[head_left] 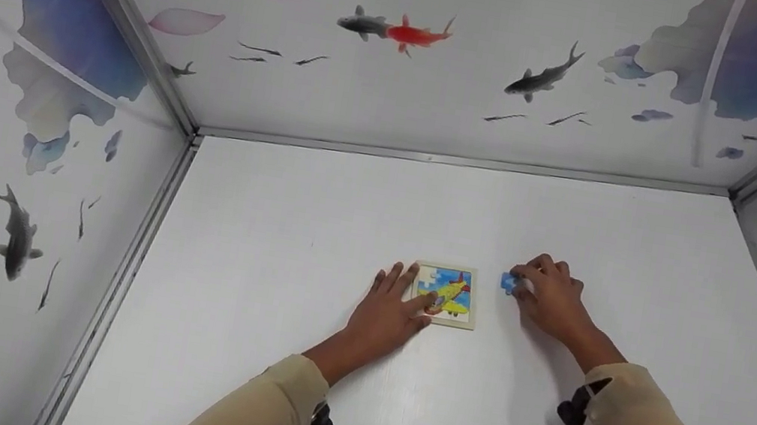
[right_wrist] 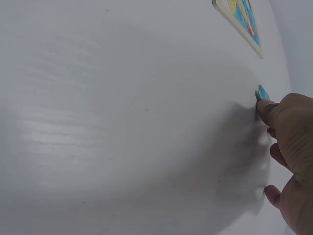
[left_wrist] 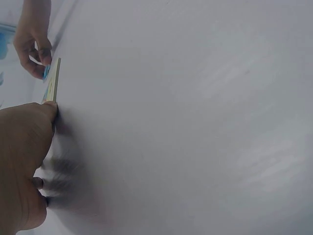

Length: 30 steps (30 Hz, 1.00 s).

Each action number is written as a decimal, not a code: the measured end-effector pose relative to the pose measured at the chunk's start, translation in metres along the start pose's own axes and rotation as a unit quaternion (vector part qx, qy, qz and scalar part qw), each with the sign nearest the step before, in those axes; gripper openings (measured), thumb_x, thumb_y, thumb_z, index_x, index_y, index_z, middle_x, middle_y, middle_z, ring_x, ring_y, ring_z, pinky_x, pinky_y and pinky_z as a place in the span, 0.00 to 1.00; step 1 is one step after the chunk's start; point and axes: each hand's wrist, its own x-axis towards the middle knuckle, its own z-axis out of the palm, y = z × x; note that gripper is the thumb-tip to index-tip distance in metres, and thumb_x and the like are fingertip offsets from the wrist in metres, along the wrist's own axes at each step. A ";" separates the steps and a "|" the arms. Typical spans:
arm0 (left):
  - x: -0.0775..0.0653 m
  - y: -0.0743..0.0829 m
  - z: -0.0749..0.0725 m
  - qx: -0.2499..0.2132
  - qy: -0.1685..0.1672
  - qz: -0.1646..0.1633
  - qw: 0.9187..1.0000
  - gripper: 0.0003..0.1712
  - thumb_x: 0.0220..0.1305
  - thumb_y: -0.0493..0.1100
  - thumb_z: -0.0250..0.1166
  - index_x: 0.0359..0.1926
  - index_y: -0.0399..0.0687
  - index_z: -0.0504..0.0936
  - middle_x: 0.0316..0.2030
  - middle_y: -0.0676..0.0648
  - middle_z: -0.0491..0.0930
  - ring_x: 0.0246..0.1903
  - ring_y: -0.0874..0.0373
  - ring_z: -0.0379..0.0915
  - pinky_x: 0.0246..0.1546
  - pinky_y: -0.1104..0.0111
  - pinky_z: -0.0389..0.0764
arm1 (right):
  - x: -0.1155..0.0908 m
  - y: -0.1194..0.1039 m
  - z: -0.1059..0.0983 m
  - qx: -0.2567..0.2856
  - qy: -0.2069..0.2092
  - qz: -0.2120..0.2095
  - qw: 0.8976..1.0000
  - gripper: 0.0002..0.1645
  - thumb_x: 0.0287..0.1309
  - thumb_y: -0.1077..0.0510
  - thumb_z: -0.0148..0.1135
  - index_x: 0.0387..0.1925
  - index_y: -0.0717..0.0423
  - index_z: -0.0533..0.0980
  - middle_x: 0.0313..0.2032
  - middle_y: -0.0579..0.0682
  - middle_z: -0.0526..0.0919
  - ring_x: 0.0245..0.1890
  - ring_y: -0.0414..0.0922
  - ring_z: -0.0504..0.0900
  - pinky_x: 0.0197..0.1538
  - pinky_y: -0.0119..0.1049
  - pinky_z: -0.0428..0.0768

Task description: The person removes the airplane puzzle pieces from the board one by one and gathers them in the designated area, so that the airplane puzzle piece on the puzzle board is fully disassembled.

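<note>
The left forearm slants up and inward from the lower edge of the head view, its sleeve ending short of the wrist; the left hand lies palm down with its fingers apart and fairly straight, one over the picture of a yellow plane, others along or beside the left side of the puzzle frame, the thumb by its lower left corner; this hand steadies without gripping; the right forearm angles in from the lower right, the wrist bent so that the right hand arches over the white table; its thumb and fingertips come together, clamped on a blue puzzle piece, just right of the frame and apart from it; the frame lies flat between the hands, a pale jigsaw-shaped patch at its upper left
</note>
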 end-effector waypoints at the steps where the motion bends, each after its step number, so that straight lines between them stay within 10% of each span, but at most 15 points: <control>1: 0.000 0.000 0.000 0.000 0.001 0.001 1.000 0.30 0.87 0.65 0.51 0.82 0.71 0.73 0.89 0.42 0.55 0.89 0.40 0.48 0.88 0.44 0.56 | 0.000 0.000 0.000 0.001 0.000 -0.001 1.000 0.19 0.77 0.60 0.66 0.65 0.55 0.83 0.62 0.63 0.77 0.65 0.67 0.72 0.67 0.84 0.65; 30: 0.000 0.000 0.001 0.012 -0.004 0.004 1.000 0.31 0.88 0.66 0.49 0.83 0.70 0.71 0.89 0.42 0.54 0.89 0.41 0.47 0.88 0.45 0.54 | -0.001 0.002 -0.002 0.003 -0.005 -0.003 1.000 0.21 0.77 0.63 0.66 0.68 0.54 0.82 0.62 0.64 0.76 0.64 0.67 0.71 0.69 0.82 0.64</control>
